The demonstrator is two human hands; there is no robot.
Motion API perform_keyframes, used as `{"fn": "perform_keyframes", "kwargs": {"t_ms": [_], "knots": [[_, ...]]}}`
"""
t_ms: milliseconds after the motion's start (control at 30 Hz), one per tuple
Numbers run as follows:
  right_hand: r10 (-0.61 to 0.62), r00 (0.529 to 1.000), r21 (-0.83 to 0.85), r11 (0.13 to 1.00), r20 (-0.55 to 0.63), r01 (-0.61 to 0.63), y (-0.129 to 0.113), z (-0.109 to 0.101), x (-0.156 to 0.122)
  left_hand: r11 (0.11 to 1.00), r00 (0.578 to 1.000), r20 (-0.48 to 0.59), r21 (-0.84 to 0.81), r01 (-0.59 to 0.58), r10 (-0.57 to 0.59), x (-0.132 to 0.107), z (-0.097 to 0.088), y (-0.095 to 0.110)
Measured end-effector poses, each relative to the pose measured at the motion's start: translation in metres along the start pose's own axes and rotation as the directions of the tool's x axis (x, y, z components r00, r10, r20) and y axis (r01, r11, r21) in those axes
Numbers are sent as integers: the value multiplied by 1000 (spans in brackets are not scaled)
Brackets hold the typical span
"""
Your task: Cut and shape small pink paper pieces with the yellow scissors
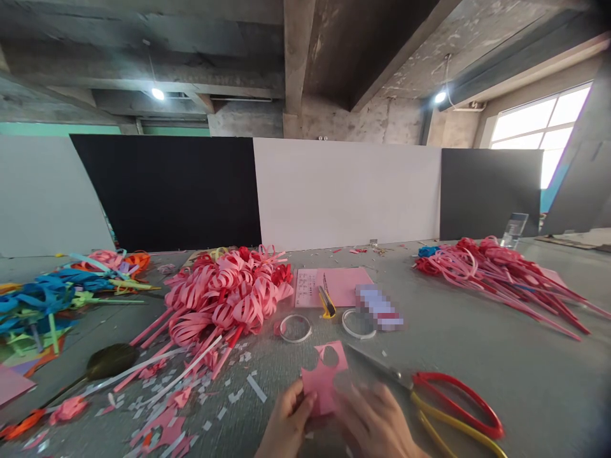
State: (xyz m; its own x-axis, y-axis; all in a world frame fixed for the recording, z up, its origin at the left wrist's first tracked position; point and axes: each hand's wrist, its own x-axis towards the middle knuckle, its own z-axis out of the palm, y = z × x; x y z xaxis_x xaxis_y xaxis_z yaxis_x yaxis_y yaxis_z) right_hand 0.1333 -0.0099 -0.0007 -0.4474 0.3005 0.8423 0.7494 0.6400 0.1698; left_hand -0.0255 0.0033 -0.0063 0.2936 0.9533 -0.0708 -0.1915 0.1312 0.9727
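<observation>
A sheet of pink paper (pixel 321 385) with rounded cut-outs along its upper edge is pinched between the thumb and fingers of my left hand (pixel 286 416). Over the sheet's right side lies my right hand (pixel 375 420), its fingers smeared by motion. A pale, blurred round shape shows near its fingertips, too unclear to name. Just right of that hand rest large scissors (pixel 411 383) with one red and one yellow handle, blades towards the paper. Beyond the paper are two tape rolls, a left one (pixel 282 331) and a right one (pixel 344 321).
A yellow box cutter (pixel 328 304) lies on a pink printed sheet (pixel 351 283), beside a pixelated object (pixel 379 308). Pink paper-strip flowers (pixel 224 286) pile up left, more (pixel 491 267) at right. Blue strips (pixel 52 289) lie far left. Paper scraps (pixel 167 426) litter the table. Panels (pixel 348 191) stand behind.
</observation>
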Motion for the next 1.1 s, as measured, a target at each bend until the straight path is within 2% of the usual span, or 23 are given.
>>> {"fn": "perform_keyframes", "kwargs": {"t_ms": [67,133,167,300,400,500,733,967,1100], "knots": [[217,973,97,970,77,-224,3,-5,3,1000,1000,-20,18,-23,23,1,-2,-1],[405,902,173,887,151,-428,4,-7,3,999,999,-19,27,-39,39,1,-3,-2],[460,868,202,847,185,-492,4,-7,3,999,999,-14,21,-41,42,0,-4,-2],[509,792,324,728,337,-605,3,-2,2,999,999,22,-23,-34,34,-3,-3,0],[528,713,393,599,462,-698,2,1,4,998,997,67,-58,-24,27,-5,-1,3],[555,647,423,490,523,-762,1,2,5,996,996,91,-87,-15,23,-6,0,5],[542,609,479,378,579,-792,3,6,1,998,998,66,-61,-5,9,-6,2,8],[561,578,458,356,593,-815,4,8,1,999,998,63,-45,-20,23,-8,2,6],[572,563,454,338,596,-824,5,6,3,998,999,-4,28,-48,48,-6,1,6]]}}
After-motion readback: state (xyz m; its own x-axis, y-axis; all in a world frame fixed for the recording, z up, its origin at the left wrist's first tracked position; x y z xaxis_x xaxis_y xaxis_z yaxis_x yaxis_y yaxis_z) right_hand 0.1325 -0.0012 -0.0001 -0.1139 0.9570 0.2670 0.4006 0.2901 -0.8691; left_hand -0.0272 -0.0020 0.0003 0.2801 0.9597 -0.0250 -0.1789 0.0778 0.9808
